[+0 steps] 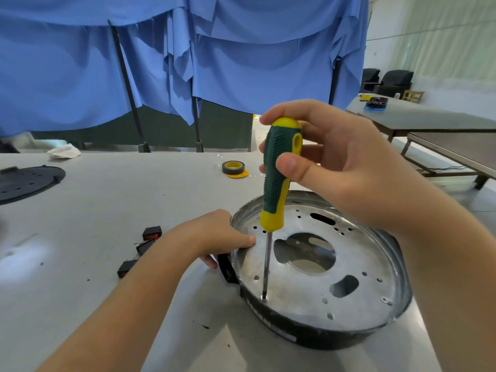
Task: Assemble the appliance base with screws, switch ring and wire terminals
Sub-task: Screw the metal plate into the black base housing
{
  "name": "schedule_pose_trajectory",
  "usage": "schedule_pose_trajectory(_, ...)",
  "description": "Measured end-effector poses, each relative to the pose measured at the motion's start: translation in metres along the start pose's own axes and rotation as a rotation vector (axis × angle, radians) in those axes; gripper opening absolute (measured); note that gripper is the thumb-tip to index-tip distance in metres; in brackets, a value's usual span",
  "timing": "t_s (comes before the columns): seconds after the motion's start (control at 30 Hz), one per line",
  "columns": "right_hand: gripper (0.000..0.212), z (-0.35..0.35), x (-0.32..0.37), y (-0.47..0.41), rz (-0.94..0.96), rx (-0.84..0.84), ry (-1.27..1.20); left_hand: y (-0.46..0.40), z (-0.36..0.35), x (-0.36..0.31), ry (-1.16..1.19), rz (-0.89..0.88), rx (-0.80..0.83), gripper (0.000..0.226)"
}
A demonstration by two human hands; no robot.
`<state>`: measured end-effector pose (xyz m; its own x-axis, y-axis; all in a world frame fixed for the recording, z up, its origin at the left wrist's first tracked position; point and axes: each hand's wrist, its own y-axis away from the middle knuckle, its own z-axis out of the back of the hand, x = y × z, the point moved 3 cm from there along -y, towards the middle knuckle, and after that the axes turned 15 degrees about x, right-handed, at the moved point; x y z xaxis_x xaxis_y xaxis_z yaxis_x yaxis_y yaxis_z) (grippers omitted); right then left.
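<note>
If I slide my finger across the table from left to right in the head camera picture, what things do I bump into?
Round black plastic cover → small black and red rocker switches → left hand gripping the rim → green and yellow screwdriver → round silver metal appliance base → right hand.

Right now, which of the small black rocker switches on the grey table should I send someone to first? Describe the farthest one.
Start at the round metal appliance base near the grey table edge, then look just past the left hand gripping its rim. Three small black rocker switches lie there; the farthest rocker switch shows a red face, above the other two.
</note>
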<state>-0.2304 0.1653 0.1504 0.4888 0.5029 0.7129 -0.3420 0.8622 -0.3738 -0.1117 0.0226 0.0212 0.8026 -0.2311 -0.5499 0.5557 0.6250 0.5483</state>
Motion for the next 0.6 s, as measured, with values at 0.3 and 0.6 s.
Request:
schedule_pose_trajectory(0.3, 0.035, -0.004, 0.006, 0.0, -0.011, -0.11, 0.158, 0.002, -0.001, 0.002, 0.012, -0.002, 0.064, 0.049)
schedule_pose_trajectory(0.6, 0.033, 0.01, -0.005, 0.002, -0.066, -0.167, 0.137, 0.004, -0.001, 0.003, 0.175, -0.029, 0.083, 0.035)
